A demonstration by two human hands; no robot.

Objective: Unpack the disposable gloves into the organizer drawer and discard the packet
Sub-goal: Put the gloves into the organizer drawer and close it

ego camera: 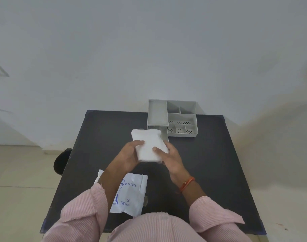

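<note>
A thick white stack of disposable gloves [148, 145] is held above the table between both hands. My left hand [129, 154] grips its left edge with the thumb on top. My right hand [172, 158] grips its right edge, thumb on top. Just behind the stack stands the grey organizer [181, 117], its drawer [164, 135] pulled out at the front left and mostly hidden by the gloves. The white gloves packet [131, 196] with blue print lies flat near the table's front edge, partly under my left forearm.
The black table [210, 163] stands against a white wall. A black round object [61, 161] sits on the floor just left of the table. The organizer's open compartments hold nothing visible.
</note>
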